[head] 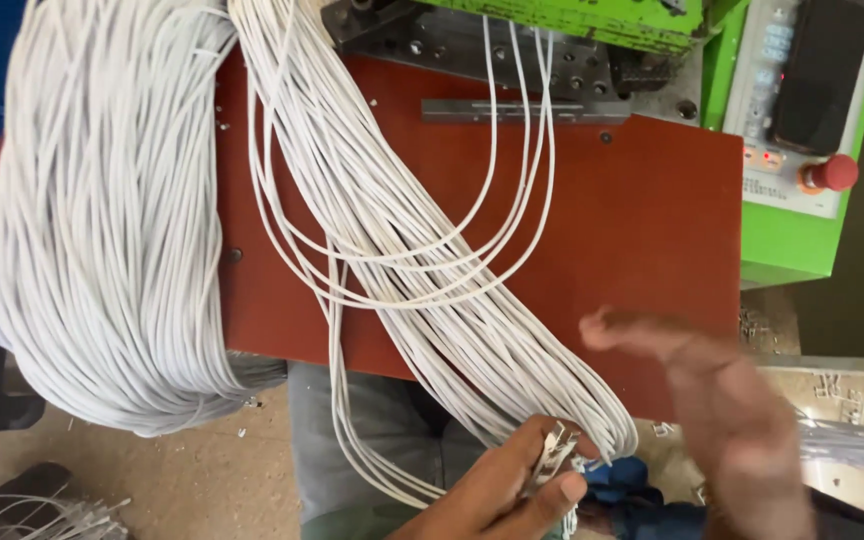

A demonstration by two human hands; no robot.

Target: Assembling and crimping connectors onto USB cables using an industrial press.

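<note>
A thick bundle of thin white wires runs diagonally across a red-brown work plate and down to my left hand. My left hand pinches the wire ends with small metal terminals at the bottom centre. My right hand is blurred by motion, fingers apart, hovering to the right of the wire ends, holding nothing that I can see. Three wires loop up from the bundle into the machine at the top.
A much larger hank of white wires hangs over the plate's left edge. A green machine with a control panel and a red round button stands at the top right. Loose wire scraps lie on the floor.
</note>
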